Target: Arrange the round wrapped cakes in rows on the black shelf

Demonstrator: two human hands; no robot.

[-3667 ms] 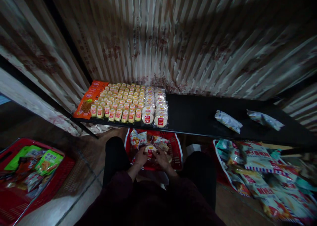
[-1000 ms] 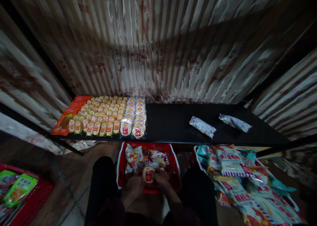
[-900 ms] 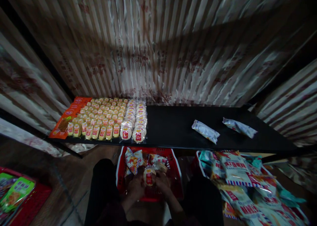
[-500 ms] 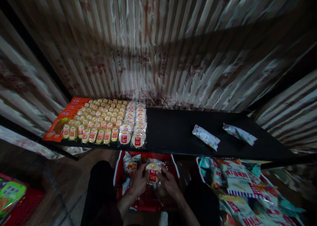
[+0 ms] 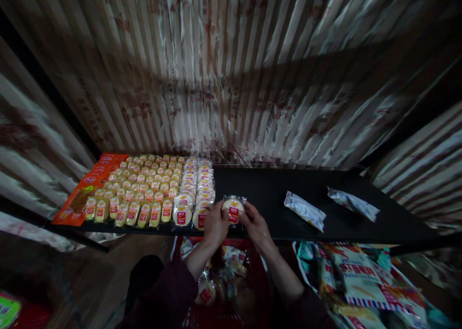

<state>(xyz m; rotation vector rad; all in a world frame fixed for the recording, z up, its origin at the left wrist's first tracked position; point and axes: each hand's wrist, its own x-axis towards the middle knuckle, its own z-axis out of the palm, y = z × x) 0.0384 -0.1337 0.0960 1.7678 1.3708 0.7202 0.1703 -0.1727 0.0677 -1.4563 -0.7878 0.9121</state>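
Observation:
Between my two hands is a round packaged cake (image 5: 233, 210) in clear wrap with a red label, held over the front of the black shelf (image 5: 252, 184). My left hand (image 5: 216, 223) grips its left edge, and my right hand (image 5: 255, 223) pinches its right edge. Just left of it, two columns of similar round wrapped cakes (image 5: 182, 215) lie overlapping. My left hand partly covers the front cake of the nearer column. Beyond them stand rows of small oblong wrapped cakes (image 5: 133, 212).
An orange package (image 5: 81, 199) lies at the shelf's left end. Two white-and-blue packets (image 5: 305, 209) rest to the right. Below are a red basket (image 5: 258, 276) of loose packaged snacks and a bin of larger snack bags (image 5: 357, 271). Striped sheeting (image 5: 231, 79) hangs behind.
Both hands have risen from above the red basket to the shelf, carrying the round cake. It is now beside the columns of round cakes. The view has shifted slightly.

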